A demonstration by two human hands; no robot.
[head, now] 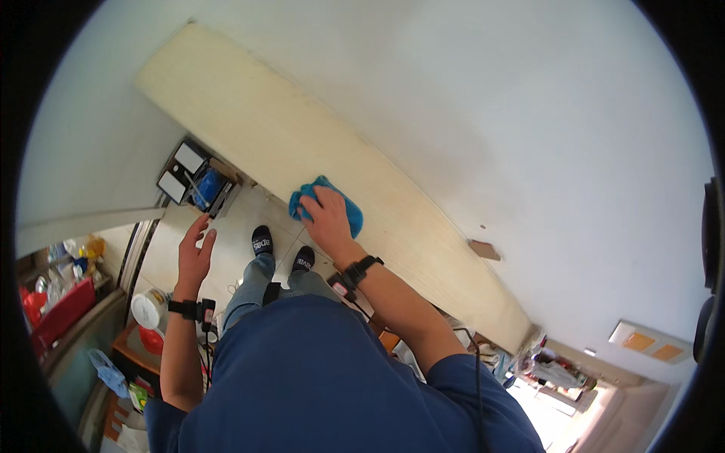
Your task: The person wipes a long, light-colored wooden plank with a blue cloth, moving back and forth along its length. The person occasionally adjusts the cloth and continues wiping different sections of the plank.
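My right hand [327, 221] grips a bunched blue cloth [352, 217] and presses it on a long pale wooden shelf board [272, 122] that runs along the white wall. The cloth lies near the board's front edge, and part of it is covered by my fingers. My left hand [195, 252] is held in the air over the tiled floor, fingers apart, holding nothing. Each wrist wears a black strap with a small device and a cable.
Binder files [182, 172] and a blue bag stand in a box below the board at the left. A white bucket [148, 308] is at lower left, near a red panel [68, 317] and cluttered goods. A wall switch plate [651, 341] is at right, above assorted items [558, 374].
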